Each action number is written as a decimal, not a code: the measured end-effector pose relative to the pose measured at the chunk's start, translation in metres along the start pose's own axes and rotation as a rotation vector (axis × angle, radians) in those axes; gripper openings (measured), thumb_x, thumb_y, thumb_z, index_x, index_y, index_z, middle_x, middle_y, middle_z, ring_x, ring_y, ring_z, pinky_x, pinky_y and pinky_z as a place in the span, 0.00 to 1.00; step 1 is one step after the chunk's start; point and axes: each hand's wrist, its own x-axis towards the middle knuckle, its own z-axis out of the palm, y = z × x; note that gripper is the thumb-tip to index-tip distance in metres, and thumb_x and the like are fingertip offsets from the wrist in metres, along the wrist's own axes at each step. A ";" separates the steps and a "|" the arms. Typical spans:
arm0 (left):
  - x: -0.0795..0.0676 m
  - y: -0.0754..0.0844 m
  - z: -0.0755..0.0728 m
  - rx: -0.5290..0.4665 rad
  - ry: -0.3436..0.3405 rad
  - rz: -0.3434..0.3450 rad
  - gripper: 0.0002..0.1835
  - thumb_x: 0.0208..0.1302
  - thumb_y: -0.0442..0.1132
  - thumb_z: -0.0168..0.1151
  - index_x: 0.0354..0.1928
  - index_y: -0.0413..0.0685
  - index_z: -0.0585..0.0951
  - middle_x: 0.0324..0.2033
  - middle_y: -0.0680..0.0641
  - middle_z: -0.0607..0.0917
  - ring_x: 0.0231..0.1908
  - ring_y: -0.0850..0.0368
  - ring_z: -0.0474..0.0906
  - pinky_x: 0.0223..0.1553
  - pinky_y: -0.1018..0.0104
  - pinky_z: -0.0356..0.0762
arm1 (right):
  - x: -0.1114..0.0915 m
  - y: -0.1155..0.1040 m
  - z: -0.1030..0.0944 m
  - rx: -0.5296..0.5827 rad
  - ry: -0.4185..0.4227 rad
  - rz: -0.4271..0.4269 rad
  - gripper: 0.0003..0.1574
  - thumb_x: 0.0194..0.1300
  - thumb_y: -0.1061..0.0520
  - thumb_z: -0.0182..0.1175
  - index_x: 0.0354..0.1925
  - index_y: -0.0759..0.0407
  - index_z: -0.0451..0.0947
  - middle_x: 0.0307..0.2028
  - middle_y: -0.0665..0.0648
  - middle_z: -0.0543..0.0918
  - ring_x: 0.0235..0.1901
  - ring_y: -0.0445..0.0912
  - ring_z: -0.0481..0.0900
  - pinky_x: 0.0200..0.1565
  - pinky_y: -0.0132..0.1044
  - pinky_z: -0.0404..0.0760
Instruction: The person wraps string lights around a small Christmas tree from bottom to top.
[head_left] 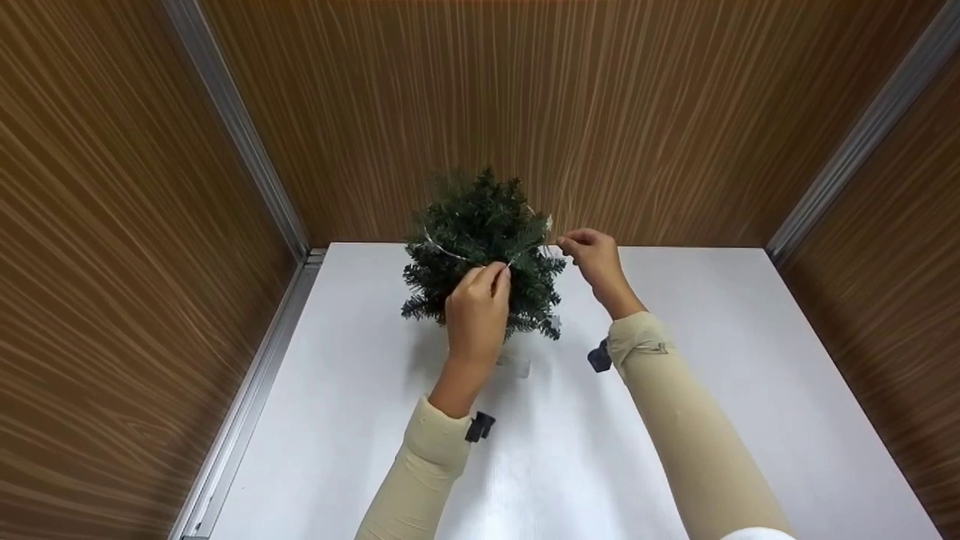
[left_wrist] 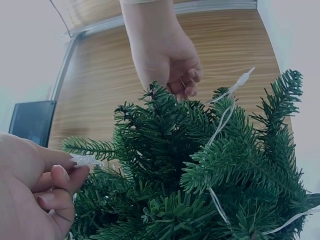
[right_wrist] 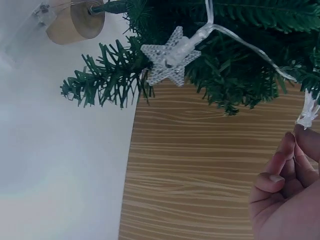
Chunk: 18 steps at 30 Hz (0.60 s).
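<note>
A small green artificial Christmas tree [head_left: 487,206] stands at the back of the white table, with a clear string of lights [head_left: 442,249] looped over its branches. My left hand [head_left: 478,304] is at the front of the tree and pinches a clear star light [left_wrist: 86,160] between thumb and fingers. At the tree's right side, my right hand [head_left: 596,259] pinches a clear piece of the light string [right_wrist: 306,119] by its end. Another star light [right_wrist: 172,56] hangs on a lower branch in the right wrist view.
Beneath the tree is a tan base [right_wrist: 62,25], with a clear plastic case [right_wrist: 25,32] on the table [head_left: 337,390] beside it. A wood-grain panel [head_left: 525,97] rises right behind the tree. More panels [head_left: 112,262] close in the sides.
</note>
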 end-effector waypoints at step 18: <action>0.000 0.000 0.002 -0.067 0.007 -0.019 0.08 0.70 0.38 0.65 0.43 0.42 0.88 0.37 0.46 0.89 0.37 0.55 0.87 0.39 0.67 0.85 | -0.005 0.005 -0.008 0.050 0.040 -0.005 0.17 0.71 0.56 0.63 0.51 0.67 0.81 0.33 0.45 0.81 0.37 0.40 0.79 0.40 0.33 0.77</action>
